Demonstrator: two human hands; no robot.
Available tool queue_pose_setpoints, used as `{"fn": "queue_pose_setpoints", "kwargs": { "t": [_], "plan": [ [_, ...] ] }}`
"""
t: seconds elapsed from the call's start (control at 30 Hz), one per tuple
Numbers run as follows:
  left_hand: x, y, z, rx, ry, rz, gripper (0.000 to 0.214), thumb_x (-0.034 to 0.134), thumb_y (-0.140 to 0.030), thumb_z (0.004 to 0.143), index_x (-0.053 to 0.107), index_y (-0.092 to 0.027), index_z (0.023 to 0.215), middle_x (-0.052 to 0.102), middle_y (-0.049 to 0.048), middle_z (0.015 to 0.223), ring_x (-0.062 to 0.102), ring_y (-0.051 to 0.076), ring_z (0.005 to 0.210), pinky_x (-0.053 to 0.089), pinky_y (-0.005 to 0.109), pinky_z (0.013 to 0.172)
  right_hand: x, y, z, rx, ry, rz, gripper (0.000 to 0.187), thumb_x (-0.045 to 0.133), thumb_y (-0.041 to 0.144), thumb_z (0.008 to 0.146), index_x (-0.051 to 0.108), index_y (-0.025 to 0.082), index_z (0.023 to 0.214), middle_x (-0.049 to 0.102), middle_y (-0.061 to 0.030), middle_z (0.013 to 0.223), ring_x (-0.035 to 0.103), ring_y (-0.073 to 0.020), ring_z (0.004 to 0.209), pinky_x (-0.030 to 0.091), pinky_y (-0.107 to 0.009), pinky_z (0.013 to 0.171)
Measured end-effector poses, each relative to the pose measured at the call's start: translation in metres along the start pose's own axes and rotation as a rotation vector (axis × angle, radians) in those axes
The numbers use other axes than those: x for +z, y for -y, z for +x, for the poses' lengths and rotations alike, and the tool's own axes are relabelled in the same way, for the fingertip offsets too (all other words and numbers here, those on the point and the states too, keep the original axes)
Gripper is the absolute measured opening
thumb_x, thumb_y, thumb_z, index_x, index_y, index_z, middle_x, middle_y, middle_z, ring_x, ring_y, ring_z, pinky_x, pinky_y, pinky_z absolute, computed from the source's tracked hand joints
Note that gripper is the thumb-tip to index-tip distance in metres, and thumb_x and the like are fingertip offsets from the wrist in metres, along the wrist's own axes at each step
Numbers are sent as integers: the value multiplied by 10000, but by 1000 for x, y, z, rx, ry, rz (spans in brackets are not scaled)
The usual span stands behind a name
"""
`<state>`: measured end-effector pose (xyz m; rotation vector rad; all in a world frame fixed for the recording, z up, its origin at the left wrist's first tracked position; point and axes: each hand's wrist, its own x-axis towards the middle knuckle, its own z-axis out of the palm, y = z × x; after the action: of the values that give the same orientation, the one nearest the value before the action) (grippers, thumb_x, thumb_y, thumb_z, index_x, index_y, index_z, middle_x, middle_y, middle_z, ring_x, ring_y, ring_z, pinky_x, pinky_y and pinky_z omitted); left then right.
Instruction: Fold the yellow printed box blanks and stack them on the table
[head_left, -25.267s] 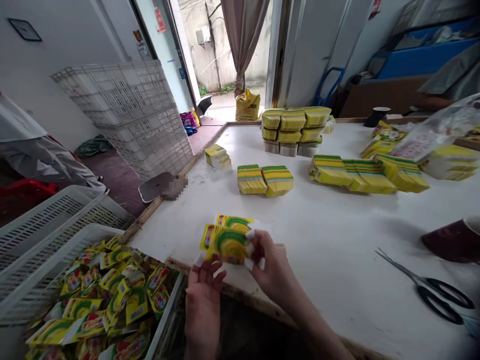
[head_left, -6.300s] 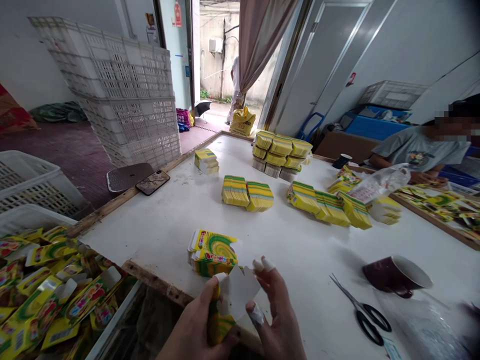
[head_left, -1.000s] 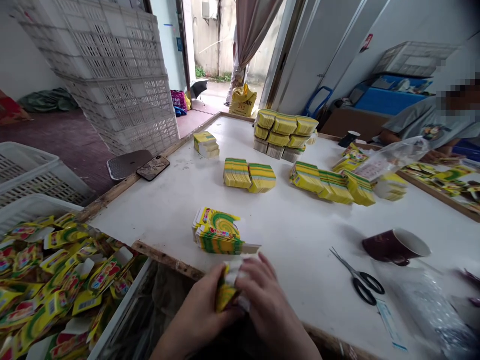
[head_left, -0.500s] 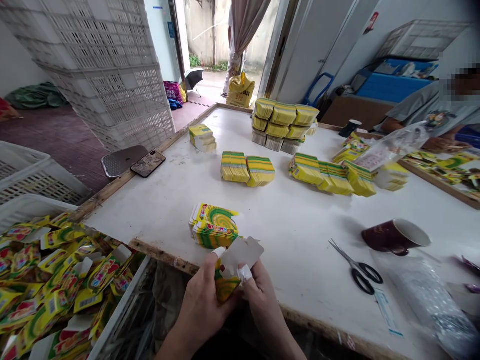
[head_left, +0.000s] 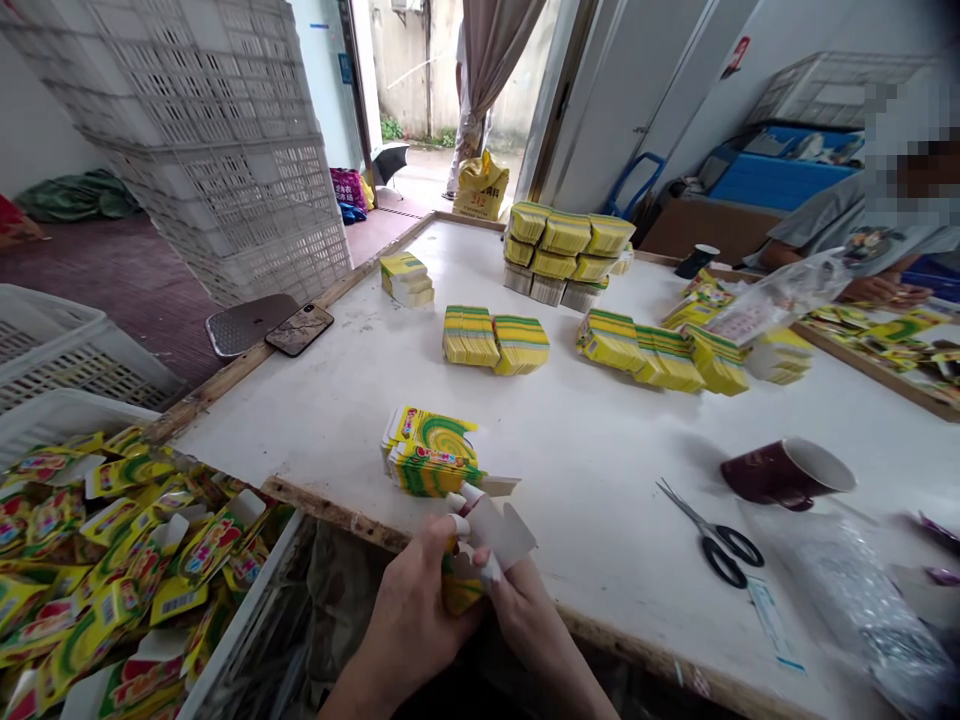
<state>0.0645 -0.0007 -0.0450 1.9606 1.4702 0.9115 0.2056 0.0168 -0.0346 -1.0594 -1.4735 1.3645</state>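
Note:
Both my hands grip one flat yellow-and-green carton blank [head_left: 491, 535] at the table's near edge. My left hand [head_left: 414, 615] pinches its printed yellow part from below. My right hand [head_left: 517, 605] has taped fingertips closed on the white flap, which sticks up and to the right. Just beyond them a small stack of the same printed blanks [head_left: 430, 453] lies on the white table [head_left: 600, 440].
A white crate [head_left: 247, 620] at my left holds several loose blanks. Bundled yellow stacks [head_left: 495, 340] and a taller pile [head_left: 566, 255] lie farther off. Scissors [head_left: 712, 535], a dark mug [head_left: 787, 472] and a clear bag [head_left: 847, 600] are at right. A phone [head_left: 300, 328] is on the left edge. A co-worker [head_left: 862, 220] sits far right.
The white flap has swung from upright to tilted right and lower between my fingers. My hands stayed at the table's near edge; the view shifted slightly.

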Motion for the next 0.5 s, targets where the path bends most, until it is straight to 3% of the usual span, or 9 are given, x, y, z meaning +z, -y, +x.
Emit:
{"fn": "queue_pose_setpoints", "kwargs": {
  "t": [0.07, 0.13, 0.27, 0.33, 0.4, 0.5],
  "plan": [
    [0, 2, 2, -27, 42, -34, 466, 605, -222, 795, 353, -245, 1186, 692, 51, 942, 710, 233, 808, 574, 341, 683, -2, 1, -4, -70, 93, -109, 571, 546, 331, 946, 388, 257, 1490, 549, -105, 1433, 518, -267, 1313, 422, -394, 1098],
    [3, 6, 3, -52, 9, -39, 499, 569, -219, 812, 317, -220, 1243, 692, 92, 1008, 715, 253, 861, 582, 374, 713, -4, -1, -6, -155, 151, -216, 614, 518, 208, 944, 329, 262, 1525, 439, -102, 1532, 428, -255, 1400, 383, -389, 1137],
    [6, 16, 1, -92, -102, 54, 652, 607, -179, 734, 336, -178, 1326, 581, 197, 1290, 603, 338, 1183, 521, 512, 937, -11, -12, -3, -249, 17, -337, 560, 406, 95, 939, 447, 271, 1469, 460, -108, 1519, 443, -251, 1395, 407, -417, 1122],
    [1, 18, 1, -107, -83, 85, 628, 612, -143, 698, 408, -194, 1290, 613, 161, 1255, 605, 331, 1175, 511, 512, 959, -15, -17, -1, -260, -13, -387, 571, 447, 103, 927, 441, 270, 1473, 456, -125, 1519, 441, -269, 1394, 432, -434, 1098],
    [-8, 18, 3, -92, -38, 93, 564, 625, -163, 717, 455, -211, 1252, 659, 126, 1184, 645, 309, 1103, 537, 477, 923, -17, -18, 0, -257, 46, -442, 578, 497, 111, 912, 452, 273, 1465, 426, -135, 1537, 420, -283, 1406, 448, -434, 1080],
    [-23, 16, 7, -56, 28, 112, 473, 667, -288, 764, 506, -207, 1201, 698, 118, 1107, 683, 303, 1007, 565, 444, 855, -22, -8, 2, -202, 141, -476, 447, 529, 118, 907, 604, 268, 1322, 436, -143, 1525, 511, -282, 1337, 493, -399, 1025]
  ]
}}
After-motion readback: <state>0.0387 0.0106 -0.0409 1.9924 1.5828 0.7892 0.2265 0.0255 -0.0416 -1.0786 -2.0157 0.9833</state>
